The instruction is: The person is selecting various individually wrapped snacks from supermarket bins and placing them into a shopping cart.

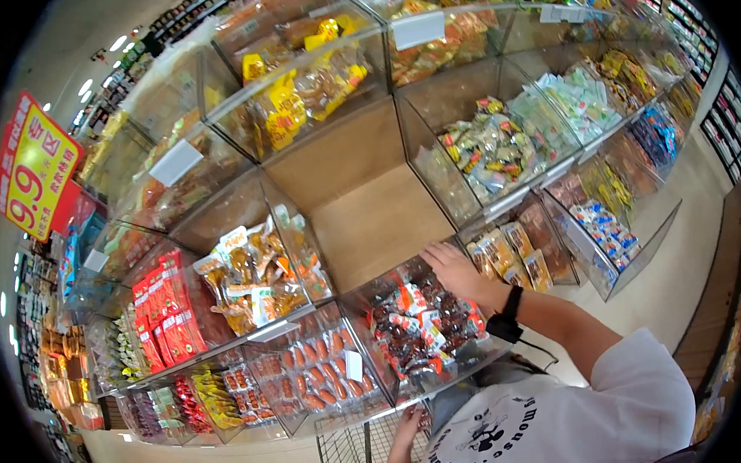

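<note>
My right hand [454, 269], with a black band at the wrist, reaches over a clear bin [360, 322] of dark, vacuum-packed snacks [426, 329] in red, white and clear wrappers. Its fingers are stretched out at the bin's back edge, beside a bare brown compartment [378, 223]; it grips nothing that I can see. Lower down, my left hand [408, 428] is below the bin's front, beside a wire shopping cart [340, 451]. Its fingers look curled, and what they hold, if anything, is hidden.
Tiered clear bins surround me. Packaged sausages [315, 373] and red packets [165, 313] lie to the left, yellow bags [296, 93] above, small wrapped snacks [500, 145] to the right. A price sign [39, 169] stands far left. Clear panels stand up between compartments.
</note>
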The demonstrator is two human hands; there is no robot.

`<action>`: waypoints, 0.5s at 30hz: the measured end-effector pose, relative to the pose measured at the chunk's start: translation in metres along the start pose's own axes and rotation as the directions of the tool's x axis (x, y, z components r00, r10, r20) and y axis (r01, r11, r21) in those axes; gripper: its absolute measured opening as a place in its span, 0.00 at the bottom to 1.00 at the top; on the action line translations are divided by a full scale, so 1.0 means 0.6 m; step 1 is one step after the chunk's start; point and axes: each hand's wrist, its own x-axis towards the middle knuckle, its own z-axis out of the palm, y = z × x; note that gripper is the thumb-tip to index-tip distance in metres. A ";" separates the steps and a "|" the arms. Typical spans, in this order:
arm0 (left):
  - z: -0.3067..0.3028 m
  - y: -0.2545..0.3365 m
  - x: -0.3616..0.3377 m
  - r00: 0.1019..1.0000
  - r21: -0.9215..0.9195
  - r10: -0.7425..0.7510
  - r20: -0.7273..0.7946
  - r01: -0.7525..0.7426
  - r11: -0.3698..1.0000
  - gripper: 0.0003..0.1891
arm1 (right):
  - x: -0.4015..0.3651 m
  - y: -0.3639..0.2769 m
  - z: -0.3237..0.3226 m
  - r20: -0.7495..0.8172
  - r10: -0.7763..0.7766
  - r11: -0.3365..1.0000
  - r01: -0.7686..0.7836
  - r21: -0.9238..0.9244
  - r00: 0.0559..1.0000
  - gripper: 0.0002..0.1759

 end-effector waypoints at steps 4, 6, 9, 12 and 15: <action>0.031 -0.032 0.082 0.987 -0.620 -0.045 0.156 0.133 0.773 0.13 | 0.026 0.015 0.092 0.081 0.043 0.993 -0.034 -0.111 0.996 0.17; 0.044 -0.051 0.122 0.995 -0.744 -0.053 0.080 0.095 0.661 0.11 | 0.029 0.012 0.105 -0.006 0.032 0.989 -0.033 -0.146 0.999 0.13; 0.040 -0.134 0.193 0.995 -0.742 -0.093 0.034 0.088 0.665 0.13 | 0.047 0.024 0.103 -0.019 -0.001 0.995 0.000 -0.100 1.000 0.10; 0.049 -0.122 0.176 0.995 -0.740 -0.102 -0.009 0.062 0.669 0.13 | 0.060 0.040 0.111 0.125 -0.083 0.995 0.090 -0.050 0.989 0.10; 0.054 -0.121 0.168 0.995 -0.732 -0.092 -0.044 0.030 0.681 0.14 | 0.038 0.036 0.118 0.109 -0.152 0.987 0.156 -0.035 0.982 0.09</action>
